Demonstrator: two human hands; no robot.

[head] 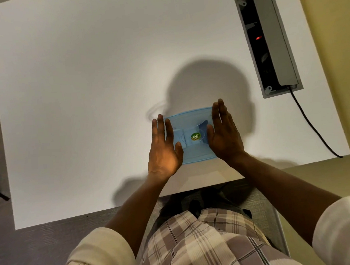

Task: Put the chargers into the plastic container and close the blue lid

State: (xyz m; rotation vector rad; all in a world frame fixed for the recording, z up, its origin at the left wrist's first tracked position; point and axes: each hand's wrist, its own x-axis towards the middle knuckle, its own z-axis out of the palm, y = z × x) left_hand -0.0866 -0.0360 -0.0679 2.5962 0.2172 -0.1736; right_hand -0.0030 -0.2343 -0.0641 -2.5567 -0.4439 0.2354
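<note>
A plastic container with a translucent blue lid point(190, 123) sits on the white table near the front edge. The lid lies on top and carries a green and yellow round sticker point(195, 136) at its middle. My left hand point(164, 149) lies flat along the lid's left side, fingers straight and together. My right hand point(225, 135) lies flat along the right side in the same way. Both palms face the container. A dark shape shows through the lid near my right thumb; no charger can be made out clearly.
The white table point(84, 87) spreads wide to the left and back. A grey cable box point(267, 41) with a raised flap and a red light is set into the table at the back right. A black cable point(315, 130) runs from it to the table's right edge.
</note>
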